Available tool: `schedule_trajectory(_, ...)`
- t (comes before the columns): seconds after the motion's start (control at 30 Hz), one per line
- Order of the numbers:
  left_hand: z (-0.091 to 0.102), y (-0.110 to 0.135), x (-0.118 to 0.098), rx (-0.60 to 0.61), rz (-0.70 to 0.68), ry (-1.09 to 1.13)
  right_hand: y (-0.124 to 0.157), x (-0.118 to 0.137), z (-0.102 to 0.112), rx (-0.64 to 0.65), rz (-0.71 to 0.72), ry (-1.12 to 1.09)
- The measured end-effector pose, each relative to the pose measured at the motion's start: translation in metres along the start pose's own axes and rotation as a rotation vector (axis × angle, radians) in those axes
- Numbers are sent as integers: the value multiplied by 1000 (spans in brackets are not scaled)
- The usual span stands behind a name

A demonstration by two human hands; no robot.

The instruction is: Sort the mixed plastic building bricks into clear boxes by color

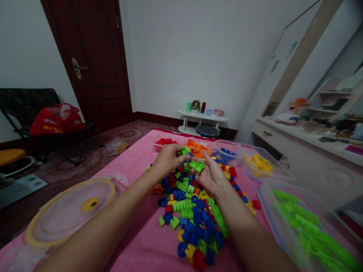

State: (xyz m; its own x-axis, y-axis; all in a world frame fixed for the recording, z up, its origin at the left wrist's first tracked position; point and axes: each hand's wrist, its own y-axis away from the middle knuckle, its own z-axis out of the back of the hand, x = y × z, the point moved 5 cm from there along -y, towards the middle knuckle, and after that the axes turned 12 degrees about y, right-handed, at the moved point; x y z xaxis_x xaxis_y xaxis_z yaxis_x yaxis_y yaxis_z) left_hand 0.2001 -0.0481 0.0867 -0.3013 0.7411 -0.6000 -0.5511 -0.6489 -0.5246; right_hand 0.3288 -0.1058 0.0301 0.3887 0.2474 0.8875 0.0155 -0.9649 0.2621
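Left hand (168,158): partly closed, thumb and fingers around a green piece (185,150), looks pinched (contact on its far side is hidden, so can't confirm every finger). Right hand (212,175): half-curled, palm turned up and inward, holding a green brick (196,166) on its fingers, thumb raised beside it. Left thumb tip sits close to that brick; can't tell if it touches.

Pose: both forearms come in from the bottom edge and converge, left palm down with the wrist bent, right wrist fairly straight. Hands are just above the far part of a mixed block pile (181,206), green, blue, red, yellow and orange, spread on a pink cloth (138,234).

Around the pile: sorted containers. Far side has red pieces (166,141), then orange pieces (195,147), then blue pieces (228,152) in a round clear tub. Yellow pieces (261,163) are in a clear box to the right; green bricks (312,230) in the nearest box, lower right. Round lid with a yellow rim (104,190) lies left of the left forearm.

Further out: white low table (182,112) by the wall, dark red door (93,53), red bag (58,119) on a chair.
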Motion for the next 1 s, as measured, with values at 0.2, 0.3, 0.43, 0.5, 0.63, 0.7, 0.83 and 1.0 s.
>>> schedule_trajectory(0.2, -8, 3, -25, 39, -131, 172, 3, -6, -17, 152, -41, -144)
schedule_trajectory(0.3, -13, 5, -29, 59, -149, 212, 2, -7, -17, 131, -67, -207)
schedule_trajectory(0.43, -8, 6, -26, -69, -126, 251, 0, 0, -11, 52, -9, -269)
schedule_trajectory(0.5, -6, 6, -21, -126, -100, 263, 3, 11, -8, 17, 59, -273)
schedule_trajectory(0.63, -13, 4, -7, -67, -35, 246, 23, 45, 3, -46, 183, -184)
schedule_trajectory(0.7, -18, 4, -2, -31, -26, 213, 38, 65, 15, -106, 244, -44)
schedule_trajectory(0.83, -23, 5, 1, 6, -57, 157, 80, 104, 63, -346, 403, 388)
schedule_trajectory(1.0, -26, 5, 2, 31, -50, 169, 129, 113, 152, -687, 299, 672)
